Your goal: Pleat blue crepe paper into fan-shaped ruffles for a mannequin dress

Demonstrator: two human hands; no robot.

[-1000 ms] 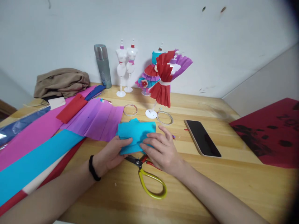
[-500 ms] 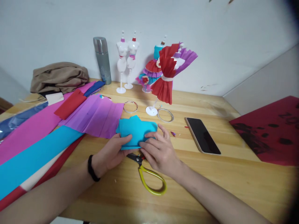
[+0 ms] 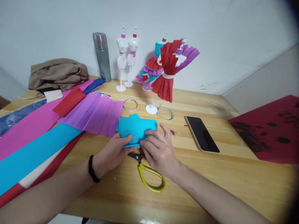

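Observation:
Between my hands is a folded stack of blue crepe paper (image 3: 137, 127), held above the table. My left hand (image 3: 115, 147) grips its left side, thumb on top and fingers beneath. My right hand (image 3: 160, 147) pinches the lower right edge, with one finger raised off the paper. Just below the paper lie scissors (image 3: 151, 175) with yellow handles, their blades partly hidden by my hands. Pleated purple crepe paper (image 3: 100, 115) spreads on the table to the left of the stack.
Long paper strips (image 3: 39, 149) cover the left side. Dress-form stands (image 3: 121, 59) line the back, one wearing a red paper dress (image 3: 164, 88) nearer me. Two tape rolls (image 3: 165, 113) lie before them. A phone (image 3: 202, 133), a red bag (image 3: 271, 130) and a flask (image 3: 102, 57) stand around.
My hands keep the same hold on the blue paper, and the right fingers have shifted only slightly. The whole view has moved a little.

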